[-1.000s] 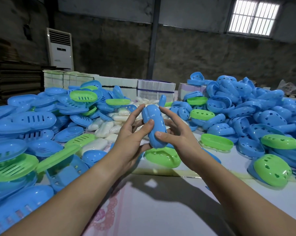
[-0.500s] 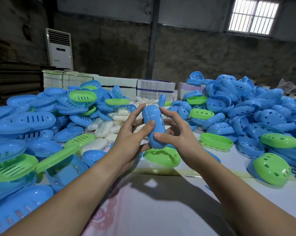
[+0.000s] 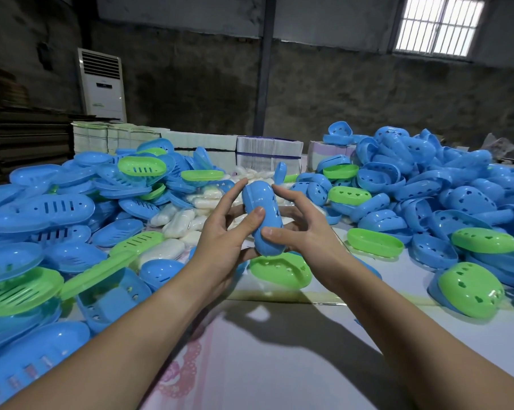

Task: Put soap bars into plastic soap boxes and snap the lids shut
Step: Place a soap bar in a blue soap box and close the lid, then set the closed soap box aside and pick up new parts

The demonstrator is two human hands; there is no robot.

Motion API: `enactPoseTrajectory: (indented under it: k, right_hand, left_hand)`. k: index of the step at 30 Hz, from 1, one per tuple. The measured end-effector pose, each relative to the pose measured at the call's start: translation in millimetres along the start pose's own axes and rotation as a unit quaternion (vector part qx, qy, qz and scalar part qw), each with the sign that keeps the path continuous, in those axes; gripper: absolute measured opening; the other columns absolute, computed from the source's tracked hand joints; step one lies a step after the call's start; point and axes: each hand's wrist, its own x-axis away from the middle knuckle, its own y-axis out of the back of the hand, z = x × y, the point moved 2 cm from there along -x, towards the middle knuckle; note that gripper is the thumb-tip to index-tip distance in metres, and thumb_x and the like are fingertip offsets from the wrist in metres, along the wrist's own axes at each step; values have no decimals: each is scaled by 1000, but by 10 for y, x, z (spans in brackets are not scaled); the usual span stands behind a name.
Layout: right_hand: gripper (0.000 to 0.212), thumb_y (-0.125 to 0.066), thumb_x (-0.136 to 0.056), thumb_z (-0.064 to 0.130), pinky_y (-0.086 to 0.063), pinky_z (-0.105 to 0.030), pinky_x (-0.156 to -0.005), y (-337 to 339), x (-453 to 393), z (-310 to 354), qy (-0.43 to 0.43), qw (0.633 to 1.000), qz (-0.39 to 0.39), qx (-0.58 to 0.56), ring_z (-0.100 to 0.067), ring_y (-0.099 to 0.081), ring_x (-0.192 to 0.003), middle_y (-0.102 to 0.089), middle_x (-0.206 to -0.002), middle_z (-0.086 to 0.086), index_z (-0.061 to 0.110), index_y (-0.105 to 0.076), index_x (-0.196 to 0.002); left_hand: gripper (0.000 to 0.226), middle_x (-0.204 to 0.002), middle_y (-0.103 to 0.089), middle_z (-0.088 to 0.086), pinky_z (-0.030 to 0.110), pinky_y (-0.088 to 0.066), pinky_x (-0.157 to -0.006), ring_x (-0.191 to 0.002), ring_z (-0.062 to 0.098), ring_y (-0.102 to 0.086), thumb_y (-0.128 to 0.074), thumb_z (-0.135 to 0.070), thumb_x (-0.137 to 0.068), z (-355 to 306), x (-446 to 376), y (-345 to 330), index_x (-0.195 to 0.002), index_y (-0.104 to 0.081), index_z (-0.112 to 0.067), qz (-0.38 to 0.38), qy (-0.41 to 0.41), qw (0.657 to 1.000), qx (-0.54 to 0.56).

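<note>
Both hands — left hand (image 3: pixel 223 235), right hand (image 3: pixel 304 229) — grip the blue box (image 3: pixel 263 214); I'd squeeze evenly along the seam till it clicks.

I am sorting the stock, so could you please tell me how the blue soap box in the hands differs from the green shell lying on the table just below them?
The blue soap box is closed and gripped by both hands; the green shell is a single open half lying loose on the table. Blue versus green. Both are oval plastic.
</note>
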Motion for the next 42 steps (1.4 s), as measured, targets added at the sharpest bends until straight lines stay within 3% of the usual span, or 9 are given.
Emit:
enactPoseTrajectory:
  k: [6, 9, 11, 23, 28, 31, 35, 39, 42]
  right_hand:
    - [62, -81, -66, 20, -56, -30, -73, 31, -13, -38, -14, 999, 18, -31, -16, -69, -84, -64, -120, -9, 50, -61, -117]
    - [66, -83, -62, 24, -58, -44, -84, 56, -31, -66, -27, 997, 36, -57, -28, -70, -97, -65, -121, -9, 48, -62, -119]
    - [67, -83, -61, 32, -55, -47, -90, 57, -28, -81, -25, 999, 35, -30, -24, -70, -101, -65, -118, -3, 50, -59, -122]
    - [72, -79, -73, 28, -52, -20, -74, 48, 11, -76, -14, 998, 53, 5, -3, -67, -90, -62, -112, 1, 37, -49, -138]
    - [74, -82, -68, 38, -54, -45, -94, 62, 2, -115, -15, 998, 60, -18, -22, -66, -110, -62, -122, -7, 44, -51, -135]
    - [72, -82, -70, 37, -51, -54, -99, 70, 2, -119, -17, 998, 61, -11, -26, -67, -110, -63, -124, -12, 44, -51, -134]
    - [69, -82, -71, 36, -54, -47, -96, 75, 8, -89, -28, 997, 69, 2, -28, -70, -102, -64, -123, -10, 45, -52, -133]
    - [68, -82, -70, 33, -55, -43, -94, 73, 13, -47, -17, 999, 34, 7, -23, -69, -107, -67, -118, -1, 49, -54, -130]
    - [64, -81, -64, 35, -55, -31, -84, 110, 90, 18, -28, 999, -16, 26, -19, -65, -109, -66, -118, 0, 52, -59, -122]
  left_hand:
    - [56, -109, -68, 3, 35, -61, -64, -98, 20, -76, -74, -26, -77, -7, 19, -26, -128, -63, -44, 6, 6, 1000, -1]
    - [58, -112, -68, 5, 33, -61, -64, -98, 19, -76, -75, -29, -76, -12, 28, -34, -130, -62, -45, 7, -2, 1000, -16]
    - [58, -112, -69, 5, 32, -61, -63, -98, 20, -77, -74, -30, -76, -8, 34, -32, -130, -61, -46, 8, -2, 1000, -20]
    - [59, -108, -70, 2, 36, -62, -64, -94, 23, -77, -76, -30, -75, 25, 42, -29, -130, -61, -46, -2, 13, 1000, -14]
    - [56, -104, -67, 2, 37, -62, -64, -97, 26, -77, -79, -32, -72, 15, 41, -31, -124, -65, -47, -2, 9, 1000, -2]
    - [58, -105, -68, 1, 37, -61, -64, -96, 26, -77, -78, -31, -73, 27, 42, -33, -128, -63, -45, -3, 11, 1000, 5]
    - [59, -108, -63, 3, 39, -62, -65, -96, 26, -77, -76, -29, -75, 13, 65, -40, -131, -60, -42, -3, 6, 1000, -9]
    - [58, -119, -68, 7, 37, -61, -67, -101, 23, -76, -71, -33, -80, -6, 29, -48, -134, -55, -47, 26, 12, 1000, 5]
    - [55, -124, -72, -10, 42, -64, -71, -108, 16, -73, -62, -49, -83, -9, 49, -101, -135, -48, -57, 49, 50, 998, -4]
